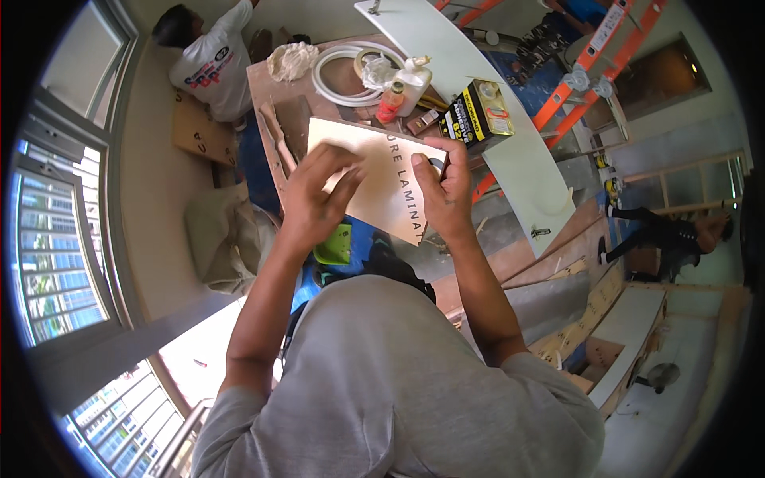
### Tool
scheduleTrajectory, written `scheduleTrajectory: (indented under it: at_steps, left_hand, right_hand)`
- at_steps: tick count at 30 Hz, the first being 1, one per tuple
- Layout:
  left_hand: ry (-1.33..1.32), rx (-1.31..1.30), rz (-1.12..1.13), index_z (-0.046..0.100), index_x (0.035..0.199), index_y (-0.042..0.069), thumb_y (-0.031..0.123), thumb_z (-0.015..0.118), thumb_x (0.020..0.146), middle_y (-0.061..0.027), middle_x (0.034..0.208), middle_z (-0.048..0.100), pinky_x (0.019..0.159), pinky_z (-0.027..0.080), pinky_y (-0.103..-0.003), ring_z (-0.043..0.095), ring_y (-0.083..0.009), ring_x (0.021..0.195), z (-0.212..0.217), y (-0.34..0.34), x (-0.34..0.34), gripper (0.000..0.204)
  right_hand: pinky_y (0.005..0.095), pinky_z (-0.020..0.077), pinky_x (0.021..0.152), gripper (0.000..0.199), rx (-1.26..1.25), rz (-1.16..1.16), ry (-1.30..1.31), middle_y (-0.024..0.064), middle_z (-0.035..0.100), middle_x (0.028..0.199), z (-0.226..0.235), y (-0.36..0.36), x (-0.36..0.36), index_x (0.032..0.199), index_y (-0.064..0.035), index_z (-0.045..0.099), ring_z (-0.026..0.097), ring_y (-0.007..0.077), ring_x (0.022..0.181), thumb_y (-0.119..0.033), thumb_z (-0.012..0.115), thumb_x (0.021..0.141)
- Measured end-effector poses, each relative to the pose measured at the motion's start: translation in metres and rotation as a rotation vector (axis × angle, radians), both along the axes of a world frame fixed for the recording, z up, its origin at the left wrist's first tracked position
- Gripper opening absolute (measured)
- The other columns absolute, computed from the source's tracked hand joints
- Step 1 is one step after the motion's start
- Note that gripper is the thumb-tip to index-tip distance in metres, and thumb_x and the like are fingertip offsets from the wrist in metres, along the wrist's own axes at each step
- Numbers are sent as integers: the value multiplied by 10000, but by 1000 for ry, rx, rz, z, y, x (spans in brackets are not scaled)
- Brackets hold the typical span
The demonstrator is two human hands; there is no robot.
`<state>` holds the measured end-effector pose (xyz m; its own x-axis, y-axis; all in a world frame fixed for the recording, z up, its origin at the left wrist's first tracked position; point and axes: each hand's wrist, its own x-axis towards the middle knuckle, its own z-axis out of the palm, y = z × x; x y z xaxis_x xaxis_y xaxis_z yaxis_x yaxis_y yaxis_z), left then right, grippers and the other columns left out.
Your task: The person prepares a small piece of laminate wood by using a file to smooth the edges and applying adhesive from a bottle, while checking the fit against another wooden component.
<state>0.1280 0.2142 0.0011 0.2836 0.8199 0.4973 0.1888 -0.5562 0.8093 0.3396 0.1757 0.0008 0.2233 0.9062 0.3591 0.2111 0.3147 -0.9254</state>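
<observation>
I hold a flat, pale cream laminate sheet [382,179] with dark lettering in front of me, above a brown worktable [267,88]. My left hand [315,195] lies on its left part, fingers bent over the surface. My right hand [442,191] grips the sheet's right edge, thumb on top near a small dark thing I cannot make out. Both forearms rise from my grey shirt at the bottom.
The worktable carries a white coiled hose [339,76], a tape roll, a crumpled rag [291,60], bottles and a yellow-black box [478,111]. A long white panel [510,151] and an orange ladder [594,76] stand right. One person crouches top left [211,60]; another sits far right [677,235].
</observation>
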Motion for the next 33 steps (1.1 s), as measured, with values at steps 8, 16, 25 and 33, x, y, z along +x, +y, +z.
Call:
scheduleTrajectory:
  at_steps: [8,16,25,33]
  left_hand:
    - [-29,183,-123,753,1044,82,37,809,803,-43,1036,728,903,454,-396,641,-273,1003,-3,26,41,252]
    - [-60,197,-194,756,1027,59,-15,775,772,-56,1072,726,939,435,-405,637,-260,1005,-12,18,55,266]
    - [78,176,-393,688,1352,54,-64,734,831,-158,1316,641,916,520,-402,599,-304,1190,-31,21,61,536]
    - [-38,-514,-446,739,979,-17,22,787,886,-57,1025,694,849,522,-288,663,-128,953,-17,46,86,111]
  right_hand:
    - [271,547,680,348,-29,68,-65,112,665,1057,0,-13,-1,1251,-6,490,651,106,823,-62,704,982]
    - [257,515,746,391,70,180,-177,129,651,1102,-3,-13,12,1275,-11,458,622,100,924,-56,712,981]
    - [269,515,929,719,-368,335,118,119,551,1278,-12,-1,44,1522,-8,336,563,128,1140,48,706,908]
    - [337,488,1030,782,-525,420,99,161,570,1302,-7,8,59,1501,26,360,579,181,1205,-8,782,844]
